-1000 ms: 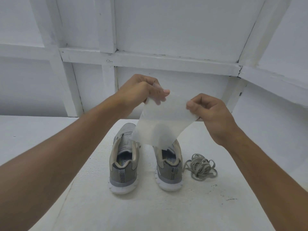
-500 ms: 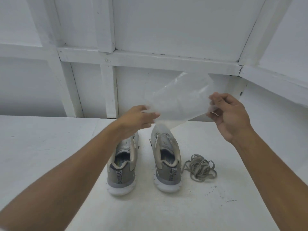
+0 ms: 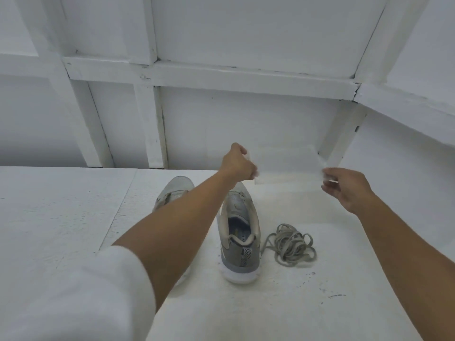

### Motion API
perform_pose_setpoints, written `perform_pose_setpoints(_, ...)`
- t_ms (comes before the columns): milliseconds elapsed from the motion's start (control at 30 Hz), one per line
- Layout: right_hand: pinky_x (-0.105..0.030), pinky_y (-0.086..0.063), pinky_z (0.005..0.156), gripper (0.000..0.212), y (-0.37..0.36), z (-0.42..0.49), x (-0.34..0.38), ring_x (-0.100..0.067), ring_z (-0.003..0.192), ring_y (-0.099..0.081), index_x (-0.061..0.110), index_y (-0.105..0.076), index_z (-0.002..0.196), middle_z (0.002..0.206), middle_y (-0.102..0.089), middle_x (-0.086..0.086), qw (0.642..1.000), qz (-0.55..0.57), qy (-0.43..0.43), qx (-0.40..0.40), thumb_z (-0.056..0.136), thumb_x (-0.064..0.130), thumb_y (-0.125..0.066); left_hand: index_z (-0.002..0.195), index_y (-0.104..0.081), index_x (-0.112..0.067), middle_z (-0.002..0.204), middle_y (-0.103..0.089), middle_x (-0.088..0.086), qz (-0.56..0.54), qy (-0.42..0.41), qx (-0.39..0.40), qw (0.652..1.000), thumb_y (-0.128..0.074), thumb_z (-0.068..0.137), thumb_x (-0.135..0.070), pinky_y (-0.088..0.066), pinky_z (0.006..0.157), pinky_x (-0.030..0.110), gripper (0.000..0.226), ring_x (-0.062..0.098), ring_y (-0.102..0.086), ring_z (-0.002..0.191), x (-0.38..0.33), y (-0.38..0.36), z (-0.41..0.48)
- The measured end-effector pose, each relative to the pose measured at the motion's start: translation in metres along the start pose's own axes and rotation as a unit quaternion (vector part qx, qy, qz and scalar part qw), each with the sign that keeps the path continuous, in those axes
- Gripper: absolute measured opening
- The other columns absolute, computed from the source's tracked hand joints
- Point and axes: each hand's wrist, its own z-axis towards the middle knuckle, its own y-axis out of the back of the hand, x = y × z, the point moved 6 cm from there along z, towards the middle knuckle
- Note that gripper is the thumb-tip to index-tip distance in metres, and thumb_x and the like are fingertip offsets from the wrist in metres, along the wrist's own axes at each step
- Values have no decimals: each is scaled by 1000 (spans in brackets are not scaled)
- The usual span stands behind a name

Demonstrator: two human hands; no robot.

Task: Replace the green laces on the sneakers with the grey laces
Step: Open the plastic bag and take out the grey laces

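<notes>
White-painted panelling with crossed battens is filling the background, and a rough white counter (image 3: 73, 217) is carrying everything below it.

Two grey sneakers are standing side by side on the counter, heels toward the camera. The right sneaker (image 3: 240, 238) is showing in full; the left sneaker (image 3: 176, 190) is lying mostly behind the left forearm, with only its toe end visible. I am seeing no lace crossing the part of the right sneaker's tongue that shows, and no green lace anywhere in view; the eyelets are too small to read, so whether the old laces are out I cannot tell for certain.

The grey laces (image 3: 291, 246) are lying in a loose tangled coil on the counter just beside the right sneaker's heel, with one strand trailing toward the sole. Neither hand is touching them.

The left hand (image 3: 240, 166) and right hand (image 3: 344, 187) are reaching forward above the sneakers, well apart, each pinching one end of a thin translucent plastic sheet (image 3: 288, 168), probably a bag, stretched between them.

Judgement: threading is not yet begun. The sheet is occupying both hands and is needing to be set aside. Left to do: uncoil the grey laces, separate the pair, thread both sneakers.
</notes>
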Motion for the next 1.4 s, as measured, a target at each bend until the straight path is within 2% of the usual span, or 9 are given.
perform_pose_setpoints(200, -24, -48, 55, 4, 19, 33, -40, -14, 66, -56, 10, -64, 88, 86, -62, -6, 992, -121, -21, -35, 87, 9, -68, 89, -60, -14, 89, -58, 6, 344, -73, 49, 935, -56, 86, -2, -51, 85, 29, 13, 27, -60, 89, 7, -46, 29)
perform_pose_setpoints(333, -27, -45, 58, 8, 33, 48, -61, -14, 68, -59, 14, -66, 80, 89, -66, -5, 981, -183, -16, -65, 84, 13, -72, 118, -62, -6, 128, -57, 10, 441, -55, 89, 891, -51, 88, -8, -48, 97, 37, 32, 28, -56, 114, 28, -68, 41)
perform_pose_setpoints(500, -31, -52, 64, 8, 39, 56, -77, -18, 64, -60, 8, -68, 84, 85, -69, -12, 969, -230, -28, -82, 83, 15, -74, 123, -56, -11, 124, -54, 10, 540, -44, 116, 832, -45, 87, -10, -29, 106, 42, 37, 30, -48, 117, 45, -86, 50)
perform_pose_setpoints(733, -29, -51, 66, 13, 38, 59, -79, -23, 65, -61, 8, -72, 87, 82, -69, -10, 940, -330, -5, -85, 85, 21, -72, 94, -53, -13, 108, -51, 11, 610, -21, 143, 779, -43, 83, -4, -12, 113, 59, 18, 33, -43, 119, 53, -94, 49)
perform_pose_setpoints(933, -37, -48, 92, 32, 39, 55, -64, -30, 109, -59, 11, -69, 109, 116, -67, -9, 889, -441, 32, -115, 87, 35, -68, 110, -57, -12, 119, -49, 12, 618, -1, 149, 772, -44, 80, -4, -11, 112, 59, 34, 42, -33, 128, 50, -88, 50)
perform_pose_setpoints(1067, -20, -44, 75, 13, -1, 13, -27, -13, 90, -62, 17, -72, 97, 100, -70, 2, 919, -363, 153, 1, 86, 24, -71, 130, -53, -16, 136, -45, 12, 592, -12, 141, 793, -46, 88, -12, -9, 112, 61, 43, 38, -24, 138, 41, -78, 49)
perform_pose_setpoints(1200, -21, -43, 78, 8, -63, -64, -32, -6, 94, -57, 34, -72, 86, 103, -64, 16, 792, -509, 168, 291, 79, 34, -76, 133, -52, -23, 137, -47, 6, 578, -63, 132, 803, -47, 92, -21, -19, 107, 51, 41, 32, -22, 137, 22, -67, 38)
perform_pose_setpoints(1300, -31, -39, 91, 32, -76, -92, -59, -16, 116, -41, 35, -69, 103, 122, -51, 14, 610, -698, 204, 315, 74, 47, -71, 140, -45, -30, 145, -43, 1, 564, -106, 130, 809, -48, 95, -30, -17, 110, 52, 45, 31, -13, 144, 7, -56, 20)
perform_pose_setpoints(1400, -34, -33, 90, 35, -78, -102, -67, -20, 121, -34, 30, -69, 111, 131, -47, 9, 543, -754, 230, 289, 78, 43, -67, 140, -45, -31, 149, -41, -2, 546, -142, 122, 817, -51, 95, -33, -17, 112, 50, 46, 31, -7, 147, -5, -42, -2)
